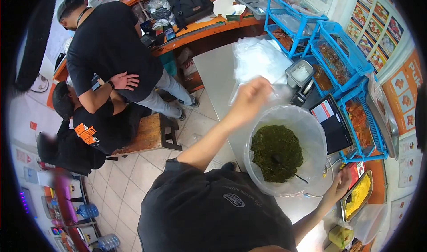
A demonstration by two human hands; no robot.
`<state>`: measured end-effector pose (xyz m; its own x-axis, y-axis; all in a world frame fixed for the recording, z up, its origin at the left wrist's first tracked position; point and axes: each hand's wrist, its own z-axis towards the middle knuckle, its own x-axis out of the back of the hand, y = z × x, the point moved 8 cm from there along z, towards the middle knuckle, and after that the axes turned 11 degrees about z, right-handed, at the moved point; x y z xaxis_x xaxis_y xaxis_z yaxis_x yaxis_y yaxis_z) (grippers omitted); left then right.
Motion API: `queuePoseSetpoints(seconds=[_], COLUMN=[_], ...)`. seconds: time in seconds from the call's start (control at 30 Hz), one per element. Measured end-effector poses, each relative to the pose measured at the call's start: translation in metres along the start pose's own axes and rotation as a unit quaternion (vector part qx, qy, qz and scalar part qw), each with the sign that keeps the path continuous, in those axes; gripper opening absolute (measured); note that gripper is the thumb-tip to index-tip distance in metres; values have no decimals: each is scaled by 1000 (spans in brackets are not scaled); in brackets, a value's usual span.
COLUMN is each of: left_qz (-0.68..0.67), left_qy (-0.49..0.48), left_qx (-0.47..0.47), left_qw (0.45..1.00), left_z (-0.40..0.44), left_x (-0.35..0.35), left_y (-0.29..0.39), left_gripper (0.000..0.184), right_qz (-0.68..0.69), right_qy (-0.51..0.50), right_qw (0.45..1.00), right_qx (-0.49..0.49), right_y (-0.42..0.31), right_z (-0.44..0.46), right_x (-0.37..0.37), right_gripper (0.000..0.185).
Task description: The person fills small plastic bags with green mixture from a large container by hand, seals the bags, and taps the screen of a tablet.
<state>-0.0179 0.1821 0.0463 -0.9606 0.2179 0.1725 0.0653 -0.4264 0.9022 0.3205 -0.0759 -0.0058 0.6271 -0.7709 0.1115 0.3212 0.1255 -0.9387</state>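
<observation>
My left hand (255,96) is raised over the steel table, between a stack of clear plastic bags (258,58) and a large tub lined with clear plastic (315,127). Motion smears its fingers, so what they hold, if anything, is unclear. Inside the tub lies a dark green chopped or paste-like mass (271,147), with a dark-handled utensil (301,178) stuck in it. My right hand (340,186) is low at the right, its fingers apart beside a metal tray of yellow food (358,197) and a red-and-white packet (356,171).
A tablet (331,123), a small metal container of white bits (300,72) and blue baskets (342,65) line the table's right side. One person (111,47) stands at the left; others sit near a wooden bench (141,136). A backpack (189,5) rests on the far counter.
</observation>
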Motion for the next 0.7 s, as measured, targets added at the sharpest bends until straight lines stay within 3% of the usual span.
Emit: queuePoseSetpoints(seconds=[0.1, 0.13, 0.23, 0.27, 0.43, 0.57, 0.7], left_qz=[16, 13, -7, -17, -15, -67, -113], left_qy=[-203, -242, -218, -186, -137, -196, -228], left_qx=[-53, -29, -75, -101, 4, 28, 28], left_qw=[978, 970, 973, 977, 990, 978, 967], left_z=[-51, -65, -80, -82, -87, -100, -95], left_x=[-64, -79, -93, -94, -84, -93, -110], left_y=[63, 66, 86, 87, 68, 50, 69], left_gripper=[10, 11, 10, 10, 16, 15, 15], right_qz=[59, 93, 126, 140, 247, 257, 160], right_qy=[-149, -201, -341, -340, -282, -302, -294], right_qw=[986, 973, 932, 929, 916, 902, 938], right_qx=[44, 63, -6, -35, -144, -173, -88], right_y=[-80, -99, -105, -100, -93, -86, -89], right_z=[-17, -28, -53, -57, -66, -72, -57], right_x=[-68, -89, -124, -126, -132, -130, -120], right_gripper=[37, 34, 30, 29, 15, 7, 6])
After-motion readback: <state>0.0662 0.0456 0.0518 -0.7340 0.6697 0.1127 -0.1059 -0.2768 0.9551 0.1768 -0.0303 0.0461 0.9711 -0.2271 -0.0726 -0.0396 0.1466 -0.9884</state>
